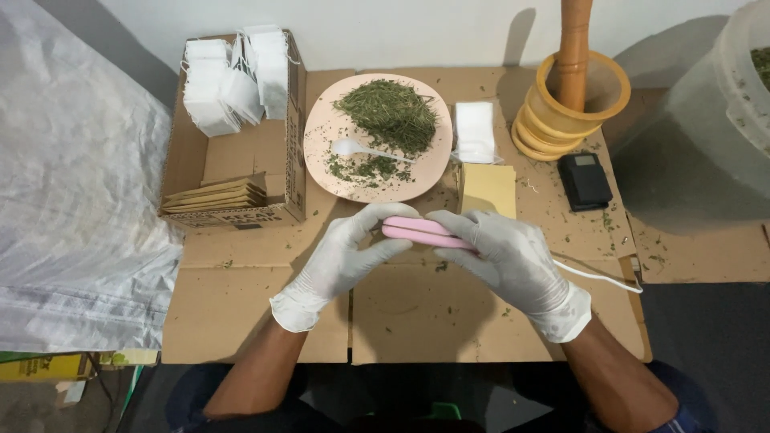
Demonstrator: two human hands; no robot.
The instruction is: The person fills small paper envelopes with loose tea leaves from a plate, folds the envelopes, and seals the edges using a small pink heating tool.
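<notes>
Both my hands wear white gloves and hold a long pink corded device (419, 232) over the cardboard-covered table (401, 313). My left hand (346, 255) grips its left end with fingers and thumb. My right hand (507, 252) wraps its right end, from which a white cord (597, 277) trails to the right. Just beyond the hands lies a pink plate (321, 128) with a heap of dried green herb (389, 112) and a small white spoon (361, 149).
An open cardboard box (241, 160) at left holds white sachets (228, 80) and brown envelopes (216, 195). A white sachet (475, 132) and a yellow envelope (488, 189) lie right of the plate. Beyond stand a yellow mortar with wooden pestle (571, 92), a black scale (584, 180), a plastic tub (722, 104) and a white sack (72, 200).
</notes>
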